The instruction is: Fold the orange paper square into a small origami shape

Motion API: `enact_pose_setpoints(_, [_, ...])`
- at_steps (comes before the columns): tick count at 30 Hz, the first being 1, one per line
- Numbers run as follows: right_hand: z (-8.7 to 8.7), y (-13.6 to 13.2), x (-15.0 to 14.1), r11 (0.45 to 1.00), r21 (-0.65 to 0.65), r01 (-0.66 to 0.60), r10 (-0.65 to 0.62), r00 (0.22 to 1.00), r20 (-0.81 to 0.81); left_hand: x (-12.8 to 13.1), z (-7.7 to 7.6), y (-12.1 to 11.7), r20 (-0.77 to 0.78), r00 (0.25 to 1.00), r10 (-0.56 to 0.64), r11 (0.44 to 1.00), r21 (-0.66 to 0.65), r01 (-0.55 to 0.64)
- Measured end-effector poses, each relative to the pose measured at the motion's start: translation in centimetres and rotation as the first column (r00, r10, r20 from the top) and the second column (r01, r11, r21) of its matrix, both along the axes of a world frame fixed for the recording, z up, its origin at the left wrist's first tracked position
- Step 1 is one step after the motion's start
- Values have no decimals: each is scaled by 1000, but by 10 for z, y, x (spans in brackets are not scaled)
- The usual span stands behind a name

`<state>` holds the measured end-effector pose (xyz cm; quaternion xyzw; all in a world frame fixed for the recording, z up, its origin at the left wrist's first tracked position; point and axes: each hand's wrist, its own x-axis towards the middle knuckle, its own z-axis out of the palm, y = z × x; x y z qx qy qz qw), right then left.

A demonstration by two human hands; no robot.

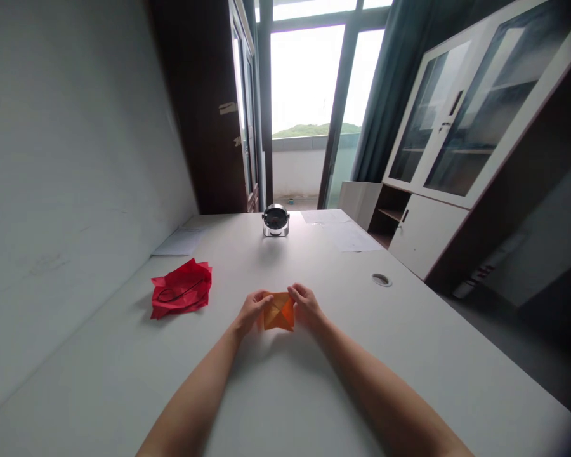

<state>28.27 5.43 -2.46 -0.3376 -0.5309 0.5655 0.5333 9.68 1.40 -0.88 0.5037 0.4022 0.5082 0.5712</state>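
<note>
A small folded orange paper square (278, 311) with diagonal creases lies on the white table (314, 393) in front of me. My left hand (250, 312) grips its left edge with curled fingers. My right hand (306, 306) pinches its right edge and top corner. Both hands rest on the table with the paper between them.
A crumpled red paper (181, 289) lies to the left near the wall. A small round metal device (276, 220) stands at the far end, with white sheets (347, 238) beside it. A cable hole (381, 279) sits to the right. Cabinets line the right side.
</note>
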Motion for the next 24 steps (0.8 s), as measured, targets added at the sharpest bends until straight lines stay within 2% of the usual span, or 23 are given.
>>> enact_pose_setpoints(7, [1, -1, 1, 999, 27, -39, 37, 997, 67, -2, -4, 2, 113, 992, 60, 997, -47, -55])
enact_pose_setpoints(13, [-2, 0, 2, 998, 27, -51, 48, 995, 86, -1, -1, -1, 107, 993, 43, 999, -38, -39])
enact_pose_setpoints(17, [0, -3, 0, 1000, -14, -24, 25, 997, 76, 1, 0, -3, 23, 1000, -11, 1000, 5, 11])
enact_pose_setpoints(20, [-2, -2, 2, 1000, 27, 9, -12, 991, 132, 4, -3, -2, -116, 991, -60, 997, 46, 66])
enact_pose_setpoints(22, [-4, 1, 3, 996, 76, 35, -48, 984, 174, 6, -7, 0, -172, 983, -57, 995, 68, 69])
enact_pose_setpoints(24, [-7, 4, 2, 993, 98, 63, -80, 981, 179, 7, -9, 3, -182, 983, -8, 996, 89, 25])
